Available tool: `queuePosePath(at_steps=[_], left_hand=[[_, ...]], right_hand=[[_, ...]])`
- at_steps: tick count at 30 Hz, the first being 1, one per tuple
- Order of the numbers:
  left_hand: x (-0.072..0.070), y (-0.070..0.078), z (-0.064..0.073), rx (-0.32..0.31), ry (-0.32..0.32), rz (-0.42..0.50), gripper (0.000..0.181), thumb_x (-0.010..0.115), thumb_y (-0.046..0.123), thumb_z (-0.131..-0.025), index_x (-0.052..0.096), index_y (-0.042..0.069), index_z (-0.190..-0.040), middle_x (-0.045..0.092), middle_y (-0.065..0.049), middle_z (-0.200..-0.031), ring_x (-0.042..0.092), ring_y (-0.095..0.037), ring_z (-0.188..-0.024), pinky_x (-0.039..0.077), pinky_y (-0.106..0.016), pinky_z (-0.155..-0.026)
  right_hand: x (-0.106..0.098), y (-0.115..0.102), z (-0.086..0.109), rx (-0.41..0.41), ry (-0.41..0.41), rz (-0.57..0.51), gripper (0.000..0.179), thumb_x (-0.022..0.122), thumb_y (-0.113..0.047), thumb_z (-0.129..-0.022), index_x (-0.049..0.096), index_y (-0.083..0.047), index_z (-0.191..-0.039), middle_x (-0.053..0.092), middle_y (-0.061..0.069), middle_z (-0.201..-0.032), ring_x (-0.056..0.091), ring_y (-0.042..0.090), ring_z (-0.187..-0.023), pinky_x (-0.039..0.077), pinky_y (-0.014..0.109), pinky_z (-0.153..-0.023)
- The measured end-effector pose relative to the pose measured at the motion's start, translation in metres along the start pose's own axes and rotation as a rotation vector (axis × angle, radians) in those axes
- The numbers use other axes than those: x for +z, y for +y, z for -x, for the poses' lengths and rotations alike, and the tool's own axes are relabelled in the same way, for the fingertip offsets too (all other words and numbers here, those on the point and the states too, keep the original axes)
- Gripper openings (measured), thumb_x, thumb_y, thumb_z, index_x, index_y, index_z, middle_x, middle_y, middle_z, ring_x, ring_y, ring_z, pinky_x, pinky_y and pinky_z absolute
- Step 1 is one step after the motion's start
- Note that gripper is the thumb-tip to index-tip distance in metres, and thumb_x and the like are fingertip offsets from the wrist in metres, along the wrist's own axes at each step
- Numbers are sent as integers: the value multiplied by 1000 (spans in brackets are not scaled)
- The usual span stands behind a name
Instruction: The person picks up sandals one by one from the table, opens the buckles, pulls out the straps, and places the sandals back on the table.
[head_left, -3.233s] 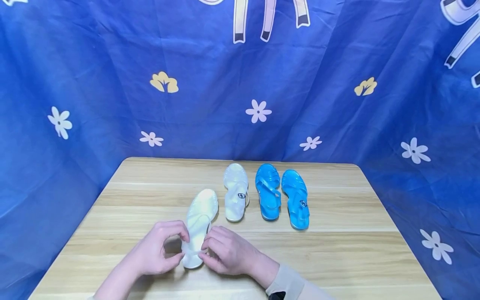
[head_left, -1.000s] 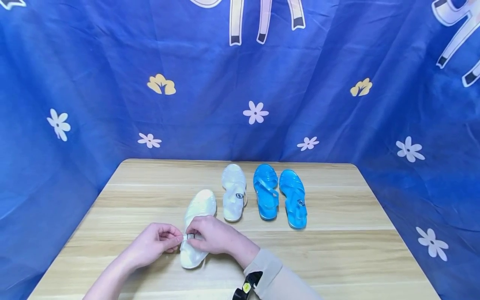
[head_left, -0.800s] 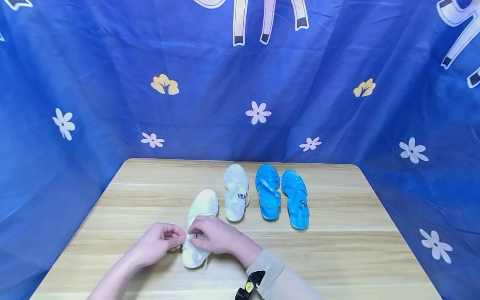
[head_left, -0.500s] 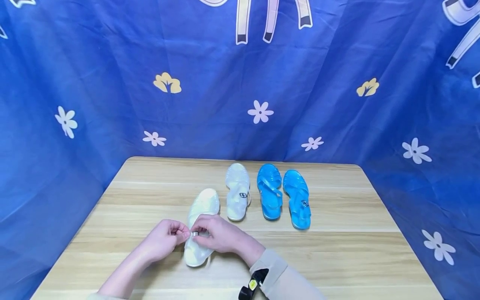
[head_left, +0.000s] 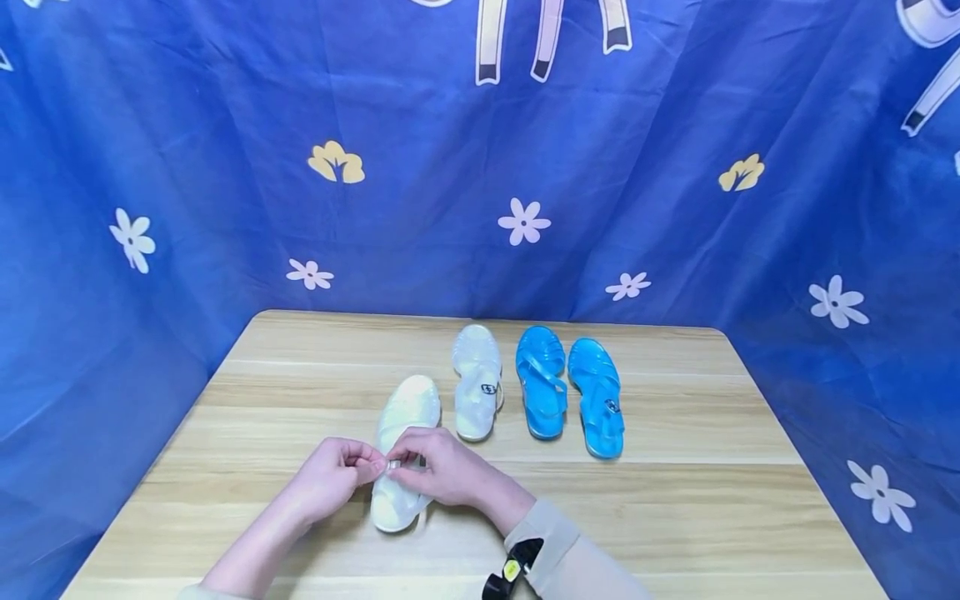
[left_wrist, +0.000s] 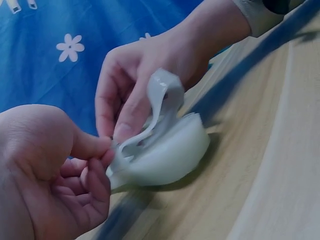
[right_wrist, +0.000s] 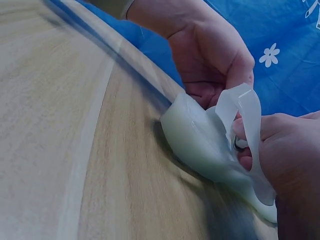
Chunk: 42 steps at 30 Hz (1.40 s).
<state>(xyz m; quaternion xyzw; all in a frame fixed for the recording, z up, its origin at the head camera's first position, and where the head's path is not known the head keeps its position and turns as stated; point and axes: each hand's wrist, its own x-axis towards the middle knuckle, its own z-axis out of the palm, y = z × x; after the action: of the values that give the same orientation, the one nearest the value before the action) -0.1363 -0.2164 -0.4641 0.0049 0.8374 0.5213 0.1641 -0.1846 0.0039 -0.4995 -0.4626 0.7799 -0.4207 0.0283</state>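
Note:
A white jelly sandal [head_left: 411, 402] lies on the table, toe pointing away, with both hands at its ankle strap. From the left, my left hand [head_left: 330, 479] pinches the strap's end between thumb and forefinger. My right hand [head_left: 453, 468] reaches across the sandal and pinches the small metal buckle [head_left: 394, 464], which also glints between the fingers in the right wrist view. The fingertips of both hands meet there and hide part of the buckle. In the left wrist view, the strap [left_wrist: 162, 92] arches up above the sandal's heel [left_wrist: 175, 155].
Behind and right of this sandal lies its white mate [head_left: 475, 354], beside two blue jelly sandals [head_left: 540, 358]. All rest on the wood-grain table [head_left: 675, 500], backed by a blue patterned curtain [head_left: 420, 225].
Earlier both hands were at the sandal's heel; the right hand then moved across it to the buckle. Since then the hands have drawn closer, covering more of the buckle.

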Motion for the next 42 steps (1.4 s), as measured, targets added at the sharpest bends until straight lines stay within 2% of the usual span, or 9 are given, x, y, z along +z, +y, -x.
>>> queuePosePath(at_steps=[5,7,9,13,18,26,32,42], left_hand=[[-8,-9,-1,45,-95,117,24,72,9,-100,71,-11,-113,74,-10,-95,69,-22,-89,61,-29,-79],[-12,-12,0,55,-116,161,25,71,5,-100,69,-15,-115,75,-13,-99,71,-22,-92,62,-30,-82],[-14,-12,3,54,-112,170,24,71,4,-100,69,-15,-114,75,-13,-99,71,-22,-92,62,-30,-82],[-17,-13,7,42,-98,157,23,72,5,-99,70,-13,-112,75,-13,-98,70,-20,-92,62,-29,-81],[-15,-12,5,26,-93,128,23,71,7,-99,70,-12,-111,75,-11,-96,70,-23,-92,61,-29,-80],[-13,-7,3,49,-138,82,19,68,9,-101,71,-8,-109,70,-9,-91,63,-20,-85,56,-28,-74],[-11,0,2,57,-122,19,16,70,12,-100,74,-3,-106,69,-7,-87,60,-19,-80,51,-28,-69],[-11,3,2,80,-112,-28,16,72,14,-100,75,-1,-104,71,-6,-86,65,-23,-83,55,-29,-70]], right_hand=[[0,2,3,-5,5,-2,19,77,-12,-98,75,-6,-116,73,-1,-108,63,1,-99,49,11,-91],[1,2,3,-3,5,1,20,78,-11,-97,75,-6,-116,72,-1,-108,63,0,-99,49,11,-91],[1,2,2,-9,5,2,19,78,-11,-97,75,-6,-116,72,-1,-108,62,-1,-99,49,11,-91],[2,1,0,-19,3,3,19,78,-11,-97,75,-6,-115,72,1,-107,63,1,-98,49,11,-90],[2,1,1,-18,10,13,19,78,-11,-97,75,-6,-115,72,2,-107,62,0,-98,48,10,-90],[5,1,1,-12,20,7,18,78,-10,-97,75,-6,-115,72,0,-108,62,-2,-99,48,11,-91],[6,0,0,-8,31,-11,18,79,-9,-96,76,-6,-114,73,1,-107,62,0,-97,49,11,-90],[5,2,2,-24,47,-7,19,78,-13,-98,77,-8,-116,74,-4,-109,63,-4,-100,53,15,-87]])
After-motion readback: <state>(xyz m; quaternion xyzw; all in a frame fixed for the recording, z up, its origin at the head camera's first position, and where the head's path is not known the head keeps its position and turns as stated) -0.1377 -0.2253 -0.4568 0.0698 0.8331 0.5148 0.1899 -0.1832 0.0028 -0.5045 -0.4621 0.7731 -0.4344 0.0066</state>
